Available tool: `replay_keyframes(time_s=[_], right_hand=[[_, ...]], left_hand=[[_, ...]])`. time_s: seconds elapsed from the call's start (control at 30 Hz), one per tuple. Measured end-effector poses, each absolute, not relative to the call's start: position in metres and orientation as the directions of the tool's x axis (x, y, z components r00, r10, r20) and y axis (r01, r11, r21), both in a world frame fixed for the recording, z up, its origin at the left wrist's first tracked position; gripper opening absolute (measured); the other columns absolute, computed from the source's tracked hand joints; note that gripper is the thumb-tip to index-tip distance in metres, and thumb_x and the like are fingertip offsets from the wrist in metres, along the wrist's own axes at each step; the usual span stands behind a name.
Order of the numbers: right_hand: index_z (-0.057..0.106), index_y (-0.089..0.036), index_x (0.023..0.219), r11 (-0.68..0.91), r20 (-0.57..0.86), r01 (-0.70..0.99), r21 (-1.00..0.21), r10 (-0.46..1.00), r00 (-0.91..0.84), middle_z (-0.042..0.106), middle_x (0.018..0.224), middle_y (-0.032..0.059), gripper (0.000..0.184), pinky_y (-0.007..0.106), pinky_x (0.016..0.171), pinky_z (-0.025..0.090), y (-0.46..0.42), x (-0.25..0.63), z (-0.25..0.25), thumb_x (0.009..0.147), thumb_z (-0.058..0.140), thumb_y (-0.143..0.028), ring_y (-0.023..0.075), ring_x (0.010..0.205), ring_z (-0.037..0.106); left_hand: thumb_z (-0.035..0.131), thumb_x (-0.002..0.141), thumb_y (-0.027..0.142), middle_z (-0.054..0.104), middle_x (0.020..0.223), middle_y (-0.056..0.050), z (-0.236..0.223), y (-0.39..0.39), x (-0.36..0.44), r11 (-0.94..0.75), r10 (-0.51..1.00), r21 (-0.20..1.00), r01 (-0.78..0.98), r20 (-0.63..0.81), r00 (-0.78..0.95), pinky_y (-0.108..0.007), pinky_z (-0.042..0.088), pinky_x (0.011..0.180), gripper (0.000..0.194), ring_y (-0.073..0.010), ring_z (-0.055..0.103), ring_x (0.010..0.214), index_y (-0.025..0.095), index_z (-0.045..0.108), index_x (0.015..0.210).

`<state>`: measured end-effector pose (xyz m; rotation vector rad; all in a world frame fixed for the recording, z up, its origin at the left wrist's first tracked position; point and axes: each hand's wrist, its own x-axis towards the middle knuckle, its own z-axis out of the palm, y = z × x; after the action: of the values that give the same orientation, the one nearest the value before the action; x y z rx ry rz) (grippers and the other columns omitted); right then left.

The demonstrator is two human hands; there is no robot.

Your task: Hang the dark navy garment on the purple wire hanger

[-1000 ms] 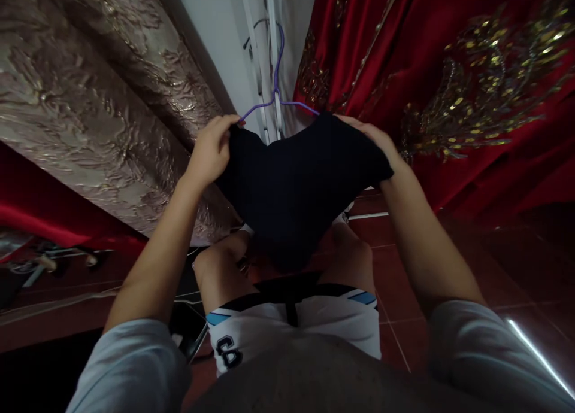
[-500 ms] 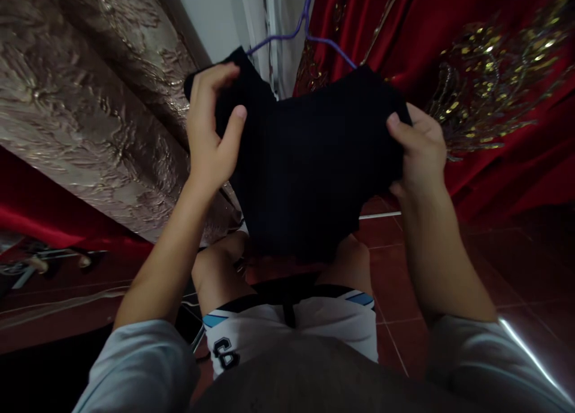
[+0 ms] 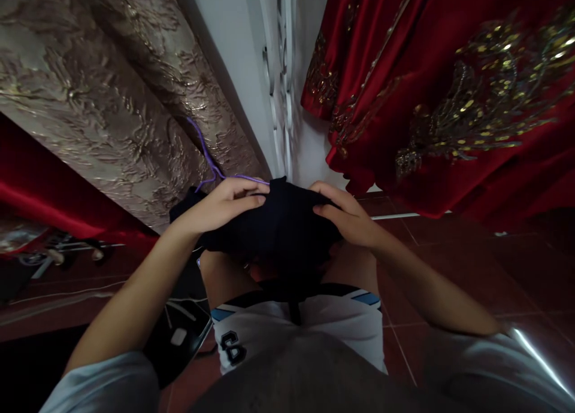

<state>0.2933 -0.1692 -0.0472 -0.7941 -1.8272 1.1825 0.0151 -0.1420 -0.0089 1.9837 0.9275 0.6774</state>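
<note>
A dark garment (image 3: pixel 278 221), black or deep navy, hangs bunched in front of my knees; its exact kind is hard to make out. My left hand (image 3: pixel 227 203) pinches its upper edge between thumb and fingers, close to the purple hanger (image 3: pixel 209 155). The hanger tilts to the left, its hook pointing up toward the patterned curtain, and part of it is hidden by my fingers and the cloth. At the garment's right side my right hand (image 3: pixel 345 212) grips the fabric, thumb on the near face and fingers behind.
A beige embossed curtain (image 3: pixel 121 96) hangs at left, and red cloth with gold sequins (image 3: pixel 449 102) at right. Between them stands a white surface with metal fittings (image 3: pixel 283 72). A dark, flat-topped item (image 3: pixel 179 335) with cables sits low left. Red tiles (image 3: pixel 417 269) cover the floor.
Both hands have come lower and closer together with the garment, which is now bunched. The hanger has swung from upright above it to leaning left. My left fingers have closed on the cloth.
</note>
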Motion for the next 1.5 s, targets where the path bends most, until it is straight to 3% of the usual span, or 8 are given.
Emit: replay_keyframes(time_s=[0.27,0.5,0.63,0.77,0.97,1.13,1.3,1.5], right_hand=[[0.054,-0.022,0.097,0.384,0.313,0.204,-0.901,0.898,-0.31,0.052,0.082,-0.0012,0.01,0.026,0.068,0.041,-0.192,0.294,-0.067,0.094,0.045,-0.018,0.0144,0.075,0.05],[0.046,-0.017,0.125,0.57,0.337,0.259,-0.78,0.731,-0.593,0.06,0.118,0.0115,0.031,0.036,0.087,0.05,-0.221,0.272,-0.088,0.098,0.054,-0.03,0.0213,0.099,0.061],[0.052,-0.019,0.128,0.699,0.483,0.08,-0.71,0.567,-0.668,0.057,0.128,0.0134,0.039,0.04,0.105,0.047,-0.209,0.277,-0.086,0.1,0.056,-0.046,0.024,0.12,0.056],[0.05,-0.025,0.137,0.669,0.585,0.333,-0.665,0.743,-0.324,0.053,0.137,0.0127,0.043,0.048,0.112,0.043,-0.159,0.301,-0.098,0.098,0.06,-0.04,0.0269,0.131,0.05],[0.027,-0.033,0.159,0.416,0.338,0.22,-0.882,0.885,-0.319,0.021,0.168,0.0102,0.079,0.045,0.11,0.048,-0.087,0.312,-0.119,0.093,0.061,-0.059,0.0291,0.136,0.05],[0.051,-0.029,0.134,0.313,0.313,-0.059,-0.948,0.886,-0.341,0.062,0.104,0.0034,0.055,0.027,0.062,0.051,-0.065,0.305,-0.11,0.091,0.064,-0.059,0.0112,0.068,0.056],[0.049,-0.022,0.082,0.171,0.235,-0.219,-0.961,0.921,-0.31,0.03,0.06,-0.0082,0.049,0.021,0.043,0.015,-0.052,0.313,-0.078,0.079,0.076,-0.062,0.0043,0.045,0.021],[0.041,-0.025,0.085,0.387,0.343,-0.291,-0.875,0.919,0.193,0.032,0.062,-0.0086,0.045,0.024,0.043,0.013,-0.036,0.312,-0.007,0.09,0.064,-0.063,0.0058,0.046,0.013]], left_hand=[[0.07,0.091,0.034,0.073,0.102,-0.008,-0.008,-0.152,0.027,-0.335,0.933,0.93,-0.149,0.349,0.086,-0.035,0.057,0.095,0.02,-0.0203,0.074,0.095,0.019,0.056,0.091],[0.084,0.071,0.018,0.064,0.106,-0.002,-0.024,-0.153,0.053,-0.334,0.938,0.943,-0.005,0.332,0.097,-0.024,0.058,0.074,0.047,-0.0117,0.068,0.079,0.021,0.054,0.107],[0.071,0.074,0.007,0.06,0.1,-0.002,-0.022,-0.176,0.051,-0.375,0.915,0.921,0.108,0.349,0.204,-0.019,0.05,0.064,0.036,-0.0078,0.058,0.071,0.02,0.057,0.104],[0.055,0.081,0.002,0.063,0.095,-0.005,0.0,-0.201,0.027,-0.492,0.855,0.783,0.38,0.354,0.379,-0.024,0.049,0.068,0.025,-0.0129,0.058,0.077,0.018,0.063,0.098],[0.049,0.089,0.001,0.069,0.083,-0.002,0.027,-0.203,-0.017,-0.75,0.634,0.52,0.408,0.394,0.665,-0.032,0.055,0.074,0.028,-0.0166,0.067,0.077,0.022,0.065,0.082],[0.056,0.091,0.004,0.07,0.076,-0.002,0.024,-0.195,-0.039,-0.814,0.573,0.464,0.349,0.54,0.617,-0.041,0.06,0.083,0.026,-0.0216,0.072,0.085,0.025,0.066,0.079],[0.052,0.093,0.009,0.072,0.099,-0.005,0.009,-0.17,-0.048,-0.796,0.582,0.281,0.535,0.596,0.553,-0.04,0.059,0.092,0.024,-0.0235,0.072,0.104,0.024,0.068,0.085],[0.056,0.095,0.015,0.063,0.13,-0.01,-0.019,-0.147,-0.028,-0.669,0.454,0.134,0.731,0.852,0.26,-0.052,0.045,0.111,0.021,-0.0297,0.057,0.129,0.023,0.069,0.109]])
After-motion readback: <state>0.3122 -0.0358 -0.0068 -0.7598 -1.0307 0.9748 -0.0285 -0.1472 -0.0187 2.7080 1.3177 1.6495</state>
